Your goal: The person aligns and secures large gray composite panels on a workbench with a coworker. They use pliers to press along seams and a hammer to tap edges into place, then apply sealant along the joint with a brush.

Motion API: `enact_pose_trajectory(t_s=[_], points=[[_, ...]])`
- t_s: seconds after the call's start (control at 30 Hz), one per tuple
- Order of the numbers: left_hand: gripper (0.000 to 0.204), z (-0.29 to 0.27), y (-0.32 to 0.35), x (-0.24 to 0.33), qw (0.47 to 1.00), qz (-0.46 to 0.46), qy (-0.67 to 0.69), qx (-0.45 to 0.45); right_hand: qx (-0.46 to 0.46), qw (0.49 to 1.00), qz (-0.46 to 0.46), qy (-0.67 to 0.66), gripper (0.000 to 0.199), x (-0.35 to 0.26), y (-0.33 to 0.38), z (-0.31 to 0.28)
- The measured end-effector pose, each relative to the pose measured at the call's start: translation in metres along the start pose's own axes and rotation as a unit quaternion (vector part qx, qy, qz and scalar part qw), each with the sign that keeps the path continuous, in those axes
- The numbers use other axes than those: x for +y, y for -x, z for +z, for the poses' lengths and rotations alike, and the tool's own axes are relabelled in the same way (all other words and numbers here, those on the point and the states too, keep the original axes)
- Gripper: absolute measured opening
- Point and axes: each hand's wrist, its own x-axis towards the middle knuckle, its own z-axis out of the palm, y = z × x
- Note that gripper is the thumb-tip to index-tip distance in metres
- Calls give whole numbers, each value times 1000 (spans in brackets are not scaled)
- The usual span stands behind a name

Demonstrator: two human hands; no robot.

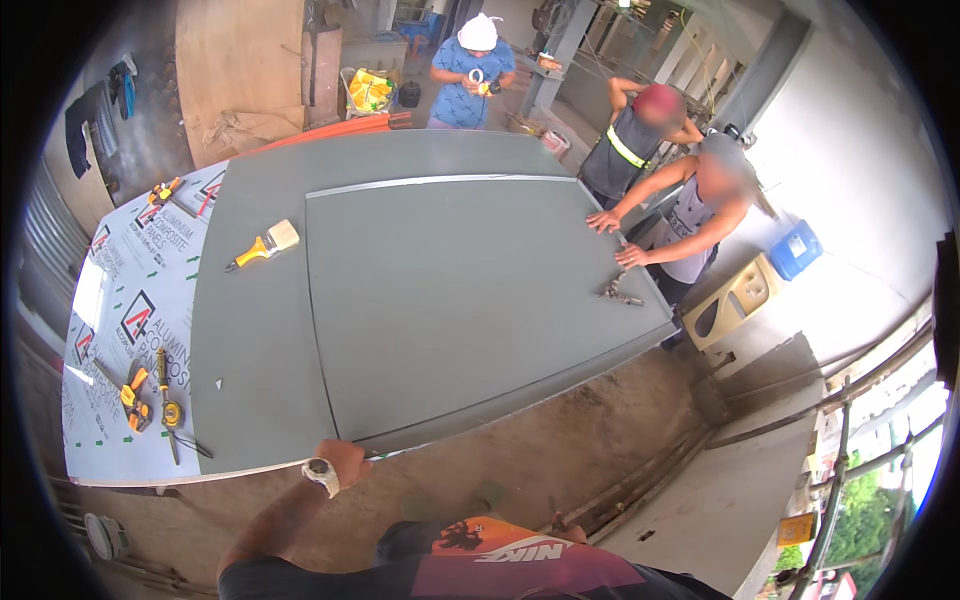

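L hand (345, 463) at grey panel (470, 310) corner, R hand (570, 532) mostly hidden — can't tell either's fingers. Uneven push cld skew panel — poss. misaligned.

Blue container (796, 250) (at right), white bucket (102, 537), plywood (238, 70).

Wide work table (258, 370), grey top, rim bowed by the lens; white printed film (125, 262) over the left end. Big grey panel (470, 310) lies flat on the right part, pale strip along its far edge. Paintbrush (268, 243) left of panel, on bare grey, bristles toward the panel. Small white scrap (219, 383) nearer the front. On the film: yellow-black tool (164, 192) at far end; near end, yellow-black clamp (131, 396), yellow-handled hand tool (162, 368), round tape measure (172, 413) close together.
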Motion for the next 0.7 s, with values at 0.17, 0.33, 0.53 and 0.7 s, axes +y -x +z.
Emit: enact_pose_trajectory(t_s=[0.17, 0.33, 0.53, 0.7], points=[[23, 28, 10, 3, 978, -8, 119, 171, 13, 998, -65, 3, 40, 45, -14, 6], [18, 47, 19, 9, 965, -28, 118, 235, 12, 998, -62, 14, 41, 30, -6, 7], [17, 45, 22, 8, 956, -46, 137, 254, -16, 994, -98, 49, 44, 13, -12, 3], [17, 58, 24, 6, 942, -24, 143, 304, -16, 987, -135, 84, 46, -3, -24, 2]])
